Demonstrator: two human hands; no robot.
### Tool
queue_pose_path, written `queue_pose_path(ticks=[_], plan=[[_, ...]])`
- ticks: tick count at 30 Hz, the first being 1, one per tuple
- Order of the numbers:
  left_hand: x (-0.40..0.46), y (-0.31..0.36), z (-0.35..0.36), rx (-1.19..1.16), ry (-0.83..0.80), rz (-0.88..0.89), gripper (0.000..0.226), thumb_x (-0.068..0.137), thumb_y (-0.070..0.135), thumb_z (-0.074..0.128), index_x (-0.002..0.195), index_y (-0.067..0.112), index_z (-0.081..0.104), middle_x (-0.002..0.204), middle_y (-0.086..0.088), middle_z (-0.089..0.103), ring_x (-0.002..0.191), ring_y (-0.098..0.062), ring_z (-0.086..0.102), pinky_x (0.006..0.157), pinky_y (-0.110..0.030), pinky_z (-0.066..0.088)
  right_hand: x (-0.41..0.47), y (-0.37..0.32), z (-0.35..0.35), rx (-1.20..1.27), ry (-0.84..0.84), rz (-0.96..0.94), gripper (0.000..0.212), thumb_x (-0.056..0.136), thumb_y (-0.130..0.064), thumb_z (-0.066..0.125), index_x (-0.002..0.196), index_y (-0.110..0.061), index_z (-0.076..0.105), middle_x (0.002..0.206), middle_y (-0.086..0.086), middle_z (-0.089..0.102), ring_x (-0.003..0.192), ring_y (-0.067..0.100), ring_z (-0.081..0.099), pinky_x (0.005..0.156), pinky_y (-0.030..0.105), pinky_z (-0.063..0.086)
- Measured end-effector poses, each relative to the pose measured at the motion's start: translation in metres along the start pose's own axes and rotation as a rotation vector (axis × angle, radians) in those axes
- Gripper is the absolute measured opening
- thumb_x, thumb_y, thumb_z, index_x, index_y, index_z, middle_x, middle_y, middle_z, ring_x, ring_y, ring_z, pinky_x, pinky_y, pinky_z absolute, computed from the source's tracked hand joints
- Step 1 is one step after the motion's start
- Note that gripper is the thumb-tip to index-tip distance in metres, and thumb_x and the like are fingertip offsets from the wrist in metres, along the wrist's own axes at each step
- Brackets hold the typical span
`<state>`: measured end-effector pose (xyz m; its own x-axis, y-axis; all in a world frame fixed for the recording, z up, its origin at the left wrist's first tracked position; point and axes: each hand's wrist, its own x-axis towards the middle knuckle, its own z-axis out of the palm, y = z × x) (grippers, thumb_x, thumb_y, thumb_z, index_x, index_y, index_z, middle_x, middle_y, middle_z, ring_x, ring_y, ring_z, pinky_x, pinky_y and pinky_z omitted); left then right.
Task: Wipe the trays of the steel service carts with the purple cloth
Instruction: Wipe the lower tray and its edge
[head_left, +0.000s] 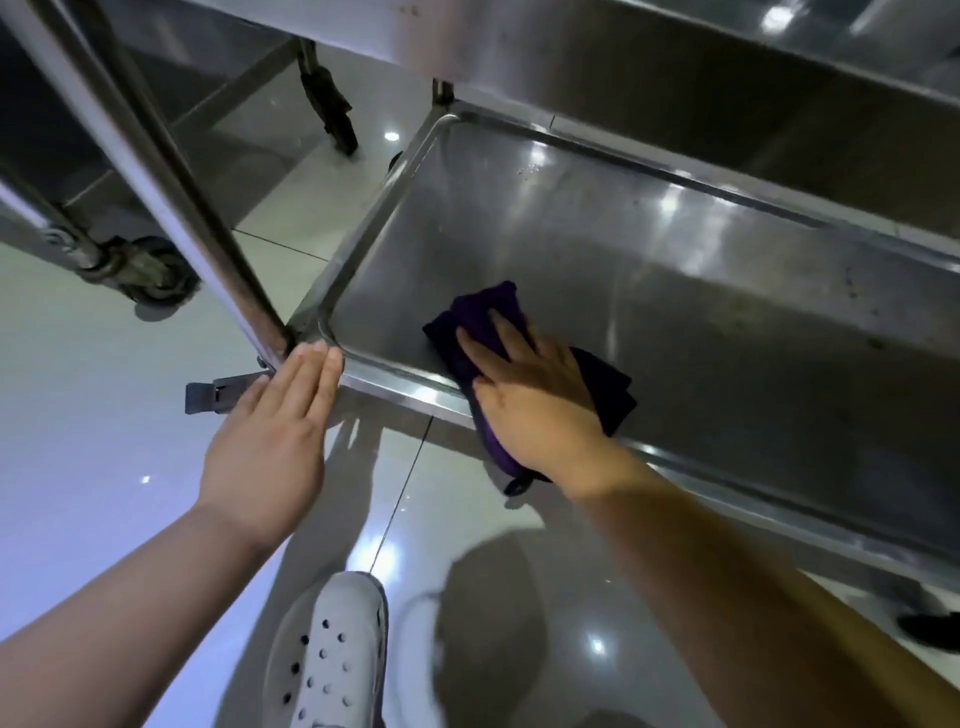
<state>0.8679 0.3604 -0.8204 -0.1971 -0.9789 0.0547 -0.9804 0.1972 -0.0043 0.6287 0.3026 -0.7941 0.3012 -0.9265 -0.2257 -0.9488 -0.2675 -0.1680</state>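
our right hand (535, 395) pressed flat the purple cloth (480, 312) on the bottom tray (649, 270) near its front left corner; our left hand (275, 431), fingers straight and together, rested on that corner. we judged most of this tray remained unwiped.

A white perforated clog (327, 654) stands on the glossy pale tiled floor (93, 415), which mirrors ceiling lights as bright spots. At upper left, a dark caster wheel (156, 273) rests on the tiles beside a second black caster (335, 111) farther back. Another dark shoe (930, 629) shows at the right edge.
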Motion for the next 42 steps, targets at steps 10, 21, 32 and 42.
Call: queue_pose_path(ticks=[10,21,32,42], plan=[[-0.006,0.027,-0.052,0.058,-0.157,-0.058,0.069,0.094,0.012,0.032,0.151,0.009,-0.005,0.160,-0.006,-0.005,0.147,-0.018,-0.005,0.117,-0.032,0.004,-0.116,0.110,-0.006,-0.083,0.053,0.375,0.077,0.081,-0.049,-0.004,0.152,-0.032,0.021,0.160,0.009,0.019,0.140,0.036,0.030,0.105,0.047,0.034],[-0.078,0.051,-0.130,0.157,-0.146,0.201,0.069,0.082,0.021,0.066,0.144,0.006,0.039,0.147,-0.011,0.041,0.137,-0.025,0.037,0.107,-0.035,0.036,-0.131,0.105,-0.027,-0.006,-0.066,0.364,0.054,0.104,-0.041,0.022,0.154,-0.036,0.003,0.162,0.003,-0.002,0.146,0.034,0.007,0.117,0.047,0.012],[-0.023,-0.008,-0.029,0.027,0.031,0.223,0.064,0.041,0.004,0.086,0.104,0.000,0.071,0.106,-0.014,0.071,0.095,-0.029,0.069,0.073,-0.041,0.057,-0.109,0.059,0.002,-0.122,0.159,0.360,0.040,0.087,-0.025,0.063,0.126,-0.014,0.064,0.125,0.026,0.058,0.091,0.050,0.058,0.072,0.054,0.049],[0.019,-0.038,-0.009,-0.117,0.320,0.417,0.031,0.073,0.004,0.039,0.085,0.001,0.068,0.094,-0.014,0.066,0.094,-0.030,0.058,0.089,-0.034,0.040,-0.019,-0.088,0.007,-0.090,0.084,-0.010,0.099,0.085,-0.011,0.060,0.152,-0.027,-0.011,0.159,0.009,-0.010,0.132,0.033,0.021,0.113,0.041,0.014]])
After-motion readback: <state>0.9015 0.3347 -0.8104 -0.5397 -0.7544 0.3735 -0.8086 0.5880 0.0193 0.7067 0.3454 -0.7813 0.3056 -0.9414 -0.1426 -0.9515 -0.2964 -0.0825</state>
